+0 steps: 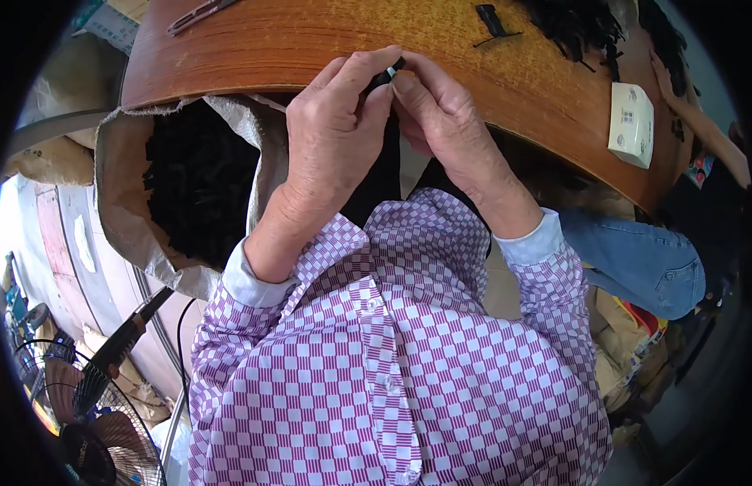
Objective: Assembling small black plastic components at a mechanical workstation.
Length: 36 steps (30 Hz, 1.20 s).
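Just over the near edge of the wooden table point(254, 49), both my hands meet around a small black part point(379, 81) with a pale bit on it. My left hand point(331, 130) is closed, pinching the part between thumb and fingers. From the other side, my right hand point(449, 113) grips it with curled fingers and thumb. Fingers hide most of the part, so its exact kind does not show. A similar black piece point(491, 19) with a thin tail lies farther back on the table, and a heap of black parts point(574, 28) sits to its right.
An open woven sack point(117, 219) full of black pieces point(202, 178) stands left of my knees. On the table lie a metal hand tool point(198, 14) and a white tissue pack point(632, 121). A fan point(92, 437) is at lower left. Another person's arm point(704, 134) reaches in at right.
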Tool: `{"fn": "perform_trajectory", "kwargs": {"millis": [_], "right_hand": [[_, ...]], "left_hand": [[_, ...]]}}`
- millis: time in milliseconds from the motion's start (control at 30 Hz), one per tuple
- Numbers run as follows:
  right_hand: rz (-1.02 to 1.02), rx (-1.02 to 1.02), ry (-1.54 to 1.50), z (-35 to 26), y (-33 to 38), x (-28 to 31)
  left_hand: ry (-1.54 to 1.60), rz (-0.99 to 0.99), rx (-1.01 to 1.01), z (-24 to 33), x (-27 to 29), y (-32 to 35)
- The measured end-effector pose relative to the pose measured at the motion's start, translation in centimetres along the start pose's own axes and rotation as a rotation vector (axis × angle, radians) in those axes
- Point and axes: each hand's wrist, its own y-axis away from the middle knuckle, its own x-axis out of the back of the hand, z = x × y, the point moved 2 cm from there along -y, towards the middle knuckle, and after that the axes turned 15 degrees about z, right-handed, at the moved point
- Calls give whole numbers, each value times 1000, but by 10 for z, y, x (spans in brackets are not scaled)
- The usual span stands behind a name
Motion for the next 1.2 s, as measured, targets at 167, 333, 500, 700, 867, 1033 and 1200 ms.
{"fn": "perform_trajectory", "kwargs": {"millis": [167, 333, 500, 700, 867, 1033, 1200], "right_hand": [[1, 220, 84, 1, 0, 22], [49, 200, 10, 4, 7, 43], [76, 190, -210, -1, 8, 55], [45, 54, -380, 5, 2, 61], [-65, 15, -390, 13, 4, 68], [28, 89, -213, 15, 7, 57], [12, 97, -65, 12, 11, 51]], "left_hand": [[352, -87, 278, 1, -9, -1], [623, -247, 603, 11, -7, -8], [751, -268, 824, 13, -15, -5], [853, -441, 870, 20, -28, 5], [687, -506, 778, 24, -28, 6], [357, -547, 473, 24, -31, 9], [369, -482, 496, 14, -29, 8]]}}
